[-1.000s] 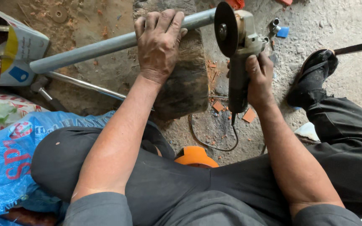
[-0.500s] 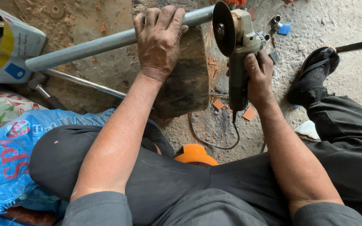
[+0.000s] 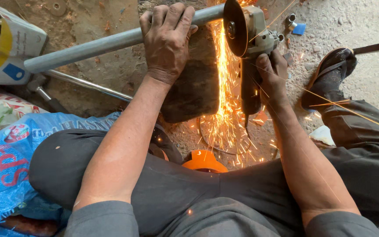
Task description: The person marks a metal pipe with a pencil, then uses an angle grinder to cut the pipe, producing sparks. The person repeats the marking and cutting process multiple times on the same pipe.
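Throwing sparks now, unlike a moment ago, the grinder (image 3: 247, 52) in the clenched right hand (image 3: 272, 74) has begun cutting the pipe (image 3: 106, 44); the left hand (image 3: 166, 41) clamps it on the block (image 3: 194, 87).

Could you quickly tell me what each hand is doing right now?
Left hand: closed on the grey pipe.
Right hand: closed on the angle grinder.

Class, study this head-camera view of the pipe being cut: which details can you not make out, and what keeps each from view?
- Where the grinder disc meets the grey pipe: head view, hidden by the disc and the sparks.
- Pipe under the left hand: covered by the fingers.
- Grinder body: partly wrapped by the right hand.
- Pipe's far end: cut off by the top edge.
- Small metal fittings: too small to identify.
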